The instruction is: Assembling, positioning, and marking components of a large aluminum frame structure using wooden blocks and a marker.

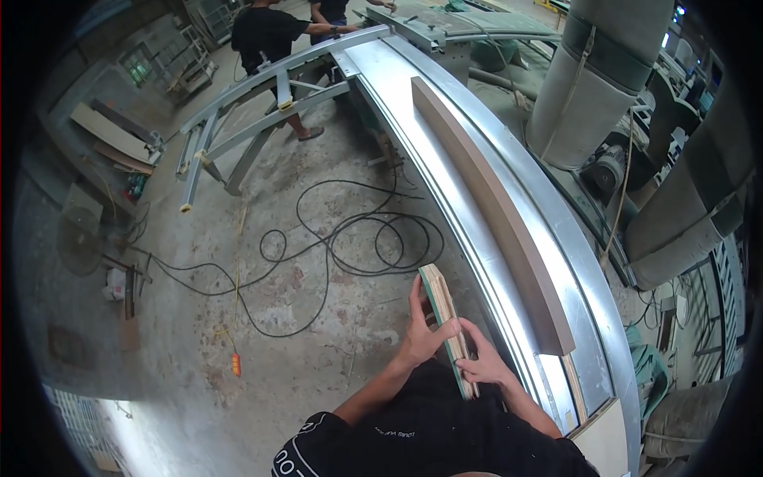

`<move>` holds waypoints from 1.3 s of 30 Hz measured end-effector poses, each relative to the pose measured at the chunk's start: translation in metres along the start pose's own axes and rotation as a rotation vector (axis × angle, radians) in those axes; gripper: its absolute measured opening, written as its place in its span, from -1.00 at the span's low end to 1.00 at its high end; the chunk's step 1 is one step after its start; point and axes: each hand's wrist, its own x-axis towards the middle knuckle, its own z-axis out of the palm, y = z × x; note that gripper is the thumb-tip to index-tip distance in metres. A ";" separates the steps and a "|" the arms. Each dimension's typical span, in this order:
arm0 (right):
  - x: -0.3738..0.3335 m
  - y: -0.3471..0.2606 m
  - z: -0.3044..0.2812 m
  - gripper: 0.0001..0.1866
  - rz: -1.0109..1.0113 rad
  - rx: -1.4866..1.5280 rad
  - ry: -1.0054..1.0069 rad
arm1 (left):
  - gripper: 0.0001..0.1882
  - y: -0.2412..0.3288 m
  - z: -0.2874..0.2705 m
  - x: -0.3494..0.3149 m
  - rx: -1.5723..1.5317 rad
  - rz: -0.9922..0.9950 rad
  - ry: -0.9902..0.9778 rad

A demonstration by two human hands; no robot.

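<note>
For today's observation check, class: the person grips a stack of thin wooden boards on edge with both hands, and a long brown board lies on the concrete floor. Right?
Not quite. The long brown board lies on the metal machine table, not the floor, as the head view shows. The left hand and right hand do grip the stack of thin wooden boards on edge.

A narrow stack of thin wooden strips [447,326], pale on the faces with a green edge along its left side, stood on edge and tilted slightly. It seemed to comprise several layers, pointing away over the concrete floor.
</note>
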 end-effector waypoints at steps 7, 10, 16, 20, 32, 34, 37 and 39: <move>0.002 0.002 0.014 -0.13 -0.015 0.013 -0.002 | 0.10 -0.006 -0.014 -0.014 0.034 0.046 0.025; -0.001 0.010 0.010 -0.15 -0.072 -0.040 0.086 | 0.10 -0.013 -0.006 -0.011 0.090 0.073 0.013; -0.012 -0.005 0.012 -0.22 -0.009 -0.038 0.262 | 0.00 -0.016 -0.007 -0.009 0.089 -0.178 -0.091; -0.039 0.033 0.009 -0.21 -0.198 -0.138 0.493 | 0.08 -0.012 0.030 -0.007 0.166 -0.138 -0.255; -0.148 0.039 0.020 -0.18 -0.254 0.056 0.815 | 0.10 -0.009 0.117 -0.036 0.423 0.002 -0.737; -0.166 0.045 0.026 -0.17 -0.303 0.044 0.901 | 0.07 -0.006 0.140 -0.054 0.350 -0.019 -0.759; -0.192 0.054 0.032 -0.16 -0.312 0.039 0.981 | 0.02 -0.007 0.163 -0.074 0.322 -0.032 -0.842; -0.208 0.060 0.036 -0.18 -0.357 -0.016 1.025 | 0.01 -0.015 0.171 -0.081 0.316 -0.043 -0.884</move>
